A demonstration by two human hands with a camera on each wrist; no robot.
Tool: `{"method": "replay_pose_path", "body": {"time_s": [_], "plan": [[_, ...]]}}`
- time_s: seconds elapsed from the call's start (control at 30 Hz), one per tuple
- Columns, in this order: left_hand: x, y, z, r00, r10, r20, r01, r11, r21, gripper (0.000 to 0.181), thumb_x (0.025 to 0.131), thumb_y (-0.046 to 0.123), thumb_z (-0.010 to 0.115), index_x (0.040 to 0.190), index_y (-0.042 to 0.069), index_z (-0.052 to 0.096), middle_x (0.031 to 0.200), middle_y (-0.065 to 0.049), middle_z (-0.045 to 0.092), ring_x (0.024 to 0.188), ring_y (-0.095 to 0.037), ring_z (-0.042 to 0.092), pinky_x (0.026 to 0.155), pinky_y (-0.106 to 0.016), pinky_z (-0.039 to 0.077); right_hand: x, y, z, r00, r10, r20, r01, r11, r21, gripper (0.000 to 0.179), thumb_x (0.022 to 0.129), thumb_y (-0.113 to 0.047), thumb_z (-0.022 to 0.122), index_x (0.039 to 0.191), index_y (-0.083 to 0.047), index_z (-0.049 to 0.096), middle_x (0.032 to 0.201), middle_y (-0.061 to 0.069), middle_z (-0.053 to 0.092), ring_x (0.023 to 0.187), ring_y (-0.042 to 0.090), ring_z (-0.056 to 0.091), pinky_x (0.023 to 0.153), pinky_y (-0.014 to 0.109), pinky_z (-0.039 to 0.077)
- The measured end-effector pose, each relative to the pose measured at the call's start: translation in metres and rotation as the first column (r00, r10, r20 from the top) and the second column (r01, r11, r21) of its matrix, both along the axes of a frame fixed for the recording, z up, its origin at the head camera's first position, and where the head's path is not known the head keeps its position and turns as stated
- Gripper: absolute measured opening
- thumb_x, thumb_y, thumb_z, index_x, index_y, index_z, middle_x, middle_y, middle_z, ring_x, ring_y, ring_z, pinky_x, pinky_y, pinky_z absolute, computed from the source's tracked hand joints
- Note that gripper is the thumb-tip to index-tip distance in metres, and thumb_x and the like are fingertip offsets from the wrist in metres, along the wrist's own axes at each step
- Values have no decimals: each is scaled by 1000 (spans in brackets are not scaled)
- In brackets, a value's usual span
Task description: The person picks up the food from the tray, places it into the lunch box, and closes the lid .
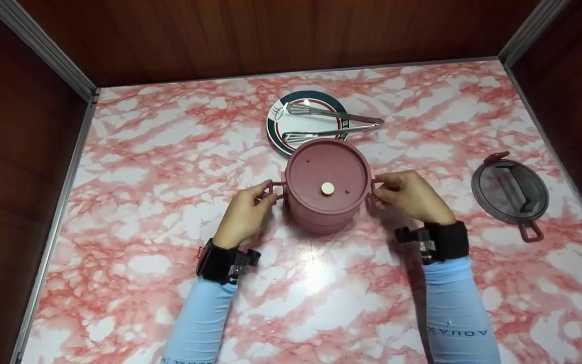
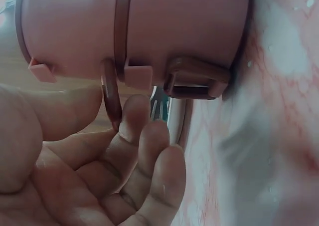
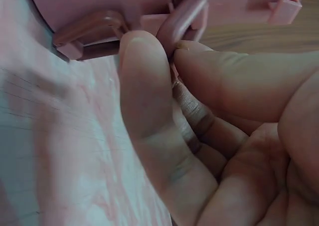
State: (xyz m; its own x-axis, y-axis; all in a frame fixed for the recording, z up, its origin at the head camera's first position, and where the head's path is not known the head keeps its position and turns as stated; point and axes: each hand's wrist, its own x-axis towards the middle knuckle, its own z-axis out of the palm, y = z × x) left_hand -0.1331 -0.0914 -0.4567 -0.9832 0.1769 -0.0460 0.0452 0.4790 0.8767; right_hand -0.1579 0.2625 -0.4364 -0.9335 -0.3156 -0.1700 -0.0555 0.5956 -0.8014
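A dusty-pink lidded pot (image 1: pixel 326 217) with a cream knob (image 1: pixel 327 188) on its flat lid stands upright in the middle of the table. Its body shows a seam, with one loop handle (image 2: pixel 111 94) above another lower handle (image 2: pixel 197 79) on the left side. My left hand (image 1: pixel 243 215) pinches the upper left handle between thumb and fingers. On the other side my right hand (image 1: pixel 412 194) pinches the upper right handle (image 3: pixel 183 24), its thumb and fingertips meeting around it. A lower right handle (image 3: pixel 92 31) shows below those fingers.
Behind the pot lies a round plate (image 1: pixel 283 126) with a dark green rim, partly hidden by it. Metal tongs (image 1: pixel 361 119) lie across the plate. A round glass lid (image 1: pixel 505 189) with pink side handles lies at the right. Wooden panels (image 1: pixel 291 40) border the marbled table (image 1: pixel 144 242).
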Motion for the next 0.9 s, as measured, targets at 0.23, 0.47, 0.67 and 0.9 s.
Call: {"method": "replay_pose_path", "body": {"time_s": [0.23, 0.47, 0.67, 0.9], "plan": [[2, 8, -2, 999, 30, -18, -31, 997, -77, 42, 103, 23, 54, 140, 3, 55, 112, -12, 67, 101, -24, 63, 91, -40, 50, -2, -5, -3, 999, 21, -32, -19, 999, 39, 21, 98, -16, 64, 114, -7, 73, 86, 6, 74, 77, 21, 69, 68, 23, 54], [6, 19, 2, 990, 102, -99, -91, 990, 104, 48, 106, 36, 47, 141, 5, 54, 138, -13, 57, 126, -23, 54, 108, -33, 41, 6, -13, 15, 994, -77, -82, 80, 996, 37, 40, 102, -38, 54, 124, -7, 69, 105, 12, 73, 92, 25, 70, 83, 38, 55], [9, 25, 7, 985, 124, -119, -103, 980, 169, 48, 106, 42, 41, 134, 9, 62, 136, -8, 59, 129, -20, 52, 109, -32, 40, 14, -25, 28, 986, -151, -65, 144, 983, -113, 59, 102, -50, 45, 130, -1, 63, 120, 17, 67, 104, 30, 67, 93, 45, 53], [8, 28, 5, 985, 94, -145, -78, 991, 112, 53, 106, 43, 42, 134, 1, 60, 134, -12, 59, 127, -22, 52, 109, -32, 38, 15, -32, 28, 984, -86, -155, 83, 996, -24, 59, 101, -52, 47, 134, -4, 61, 130, 14, 63, 123, 27, 55, 106, 46, 41]]}}
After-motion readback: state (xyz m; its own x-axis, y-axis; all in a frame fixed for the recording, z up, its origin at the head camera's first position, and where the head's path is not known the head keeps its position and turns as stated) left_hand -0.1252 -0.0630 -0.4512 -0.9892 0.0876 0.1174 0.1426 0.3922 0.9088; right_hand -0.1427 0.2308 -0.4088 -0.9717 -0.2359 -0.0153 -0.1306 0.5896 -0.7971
